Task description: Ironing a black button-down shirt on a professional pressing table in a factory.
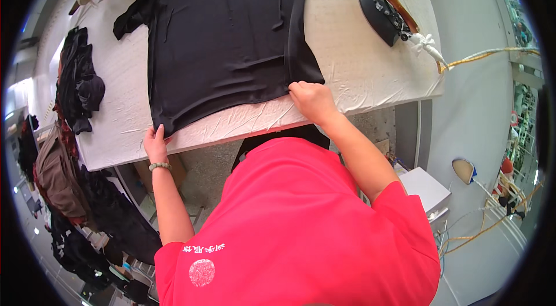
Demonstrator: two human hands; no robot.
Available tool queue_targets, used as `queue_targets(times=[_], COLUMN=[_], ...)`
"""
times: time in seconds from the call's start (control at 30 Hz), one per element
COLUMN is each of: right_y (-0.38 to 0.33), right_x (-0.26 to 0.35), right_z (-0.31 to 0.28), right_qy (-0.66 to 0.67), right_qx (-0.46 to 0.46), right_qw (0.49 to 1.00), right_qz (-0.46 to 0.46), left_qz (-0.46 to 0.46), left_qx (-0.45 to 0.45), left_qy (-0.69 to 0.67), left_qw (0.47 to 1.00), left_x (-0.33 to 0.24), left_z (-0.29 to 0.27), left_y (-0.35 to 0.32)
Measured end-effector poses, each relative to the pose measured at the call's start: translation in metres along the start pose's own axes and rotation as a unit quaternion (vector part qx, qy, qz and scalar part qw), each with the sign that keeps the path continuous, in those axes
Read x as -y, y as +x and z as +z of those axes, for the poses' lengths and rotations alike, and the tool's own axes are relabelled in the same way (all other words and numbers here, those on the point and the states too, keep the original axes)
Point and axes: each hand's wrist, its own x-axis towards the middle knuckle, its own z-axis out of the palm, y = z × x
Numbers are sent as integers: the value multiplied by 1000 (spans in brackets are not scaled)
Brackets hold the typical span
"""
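Plainly, the 2 hands are well apart from each other, each clamped on the hem of a black shirt (226, 28), which lies spread on a white-covered table (347, 68) toward 11 o'clock from the middle of the view. The left hand (155, 145) is at 9 o'clock, thumb and fingers pinching the hem's near corner by the table's edge; a green bead bracelet (160, 166) circles that wrist. The right hand (313, 102), between 1 and 2 o'clock, grips the hem toward its opposite end, where a loose panel of cloth runs past the fingertips. Between the hands the hem bows, with creases just above it.

Farther out between 1 and 2 o'clock, an iron (379, 16) with a brown handle rests on the table; a yellowish cable (486, 55) reaches the rim between 2 and 3. Dark garments (81, 83) lie between 9 and 10 o'clock, a white box (425, 187) at 4.
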Motion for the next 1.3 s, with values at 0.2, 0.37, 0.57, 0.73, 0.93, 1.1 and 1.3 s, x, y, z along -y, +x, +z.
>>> queue_targets(times=[0.2,0.37,0.57,0.73,0.93,1.1,1.3], right_y=[4,6,16,28,44,88,151], right_x=[0,-15,0,17,-3,-36,-61], right_z=[7,-10,-12,-1,-25,-39,-18], right_qy=[30,57,116,152,111,88,83], right_qx=[0,12,-18,-45,20,-86,-138], right_qw=[1000,998,993,987,989,989,979], right_qz=[10,16,-2,-30,-94,-87,-126], left_qz=[-23,-37,240,-44,-36,81,128], left_qx=[-8,-26,-127,194,263,231,128], left_qy=[12,-17,201,-99,-6,-56,-70], left_qw=[1000,999,941,975,964,968,981], left_x=[0,3,-49,-104,-106,-109,-117], left_z=[3,3,70,218,302,287,262], left_y=[-12,-10,-48,-109,-112,-118,-103])
